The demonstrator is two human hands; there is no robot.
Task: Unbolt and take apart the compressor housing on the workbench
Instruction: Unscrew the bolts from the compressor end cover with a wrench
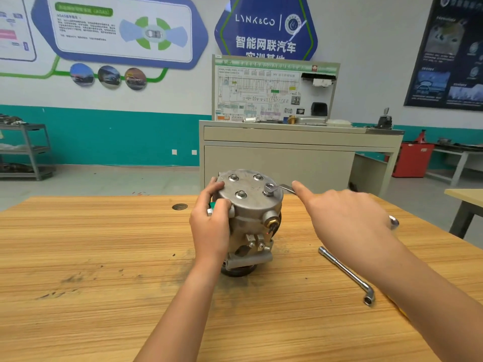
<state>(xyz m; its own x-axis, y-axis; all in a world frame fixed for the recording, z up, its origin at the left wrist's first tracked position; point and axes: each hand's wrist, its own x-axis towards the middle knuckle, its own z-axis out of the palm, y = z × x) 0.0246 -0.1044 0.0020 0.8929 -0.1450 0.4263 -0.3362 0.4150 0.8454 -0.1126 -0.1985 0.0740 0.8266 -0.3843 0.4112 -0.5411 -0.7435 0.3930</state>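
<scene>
Head view: left hand (pixel 211 226) grips compressor housing (pixel 251 212) at 9 o'clock against torque; right hand (pixel 347 220) holds wrench (pixel 286 188) on 3 o'clock bolt (pixel 269 186).

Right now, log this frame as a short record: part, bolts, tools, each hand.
part: grey metal compressor housing, upright on the wooden workbench
bolts: four hex bolts on the round top cap, all still seated
tool in use: silver flat wrench, ring end on the right-hand bolt
left hand: grips the housing's upper left side
right hand: holds the wrench handle, index finger along it
spare tool: silver L-shaped socket wrench, lying on the bench to the right
</scene>
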